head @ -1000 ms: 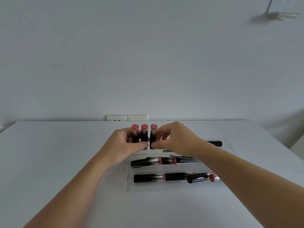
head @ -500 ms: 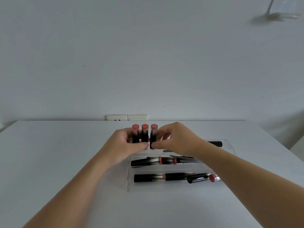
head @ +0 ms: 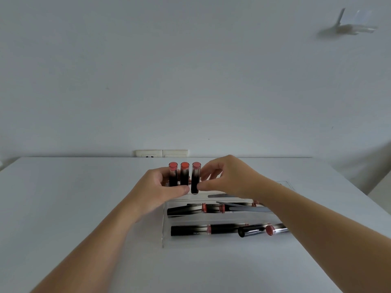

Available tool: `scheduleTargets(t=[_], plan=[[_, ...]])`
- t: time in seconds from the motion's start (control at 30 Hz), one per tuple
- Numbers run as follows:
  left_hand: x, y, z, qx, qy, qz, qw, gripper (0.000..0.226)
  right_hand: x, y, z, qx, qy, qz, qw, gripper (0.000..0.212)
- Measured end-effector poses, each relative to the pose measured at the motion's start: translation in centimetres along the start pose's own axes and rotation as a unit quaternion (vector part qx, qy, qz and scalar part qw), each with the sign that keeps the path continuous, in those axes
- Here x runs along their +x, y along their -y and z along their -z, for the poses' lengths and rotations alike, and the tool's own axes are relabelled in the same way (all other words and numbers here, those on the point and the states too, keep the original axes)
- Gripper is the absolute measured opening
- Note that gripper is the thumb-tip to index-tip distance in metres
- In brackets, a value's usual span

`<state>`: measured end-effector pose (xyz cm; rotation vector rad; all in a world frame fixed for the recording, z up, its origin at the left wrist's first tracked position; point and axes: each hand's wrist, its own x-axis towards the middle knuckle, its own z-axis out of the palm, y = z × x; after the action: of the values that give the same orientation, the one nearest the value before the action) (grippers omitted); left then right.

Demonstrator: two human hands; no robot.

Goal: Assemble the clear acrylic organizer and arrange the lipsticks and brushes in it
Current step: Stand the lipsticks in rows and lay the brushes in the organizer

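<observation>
Three black lipsticks with red tops stand upright in a row at the back left of the clear acrylic organizer (head: 164, 240). My left hand (head: 157, 187) grips the left lipstick (head: 173, 173) and the middle lipstick (head: 184, 173), thumb in front of them. My right hand (head: 227, 176) pinches the right lipstick (head: 196, 176) near its base. In the organizer's front rows lie more lipsticks, among them a long black one (head: 190, 230), and a dark brush (head: 243, 207). My right forearm covers the organizer's right part.
The organizer sits on a white table (head: 63, 208) against a white wall. A double wall socket (head: 161, 153) is just behind the table's far edge. A clear shelf (head: 355, 26) hangs high on the wall at the right.
</observation>
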<state>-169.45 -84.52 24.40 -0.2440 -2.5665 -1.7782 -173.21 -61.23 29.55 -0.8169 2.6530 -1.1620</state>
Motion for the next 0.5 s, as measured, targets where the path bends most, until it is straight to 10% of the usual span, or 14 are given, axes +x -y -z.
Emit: scheduleTargets(t=[0.5], plan=[[-0.4, -0.3, 0.0, -0.003, 0.026, 0.022, 0.999, 0.038, -3.4, -2.0, 9.7, -0.279, 0.103, -0.030, 0.954, 0.011]])
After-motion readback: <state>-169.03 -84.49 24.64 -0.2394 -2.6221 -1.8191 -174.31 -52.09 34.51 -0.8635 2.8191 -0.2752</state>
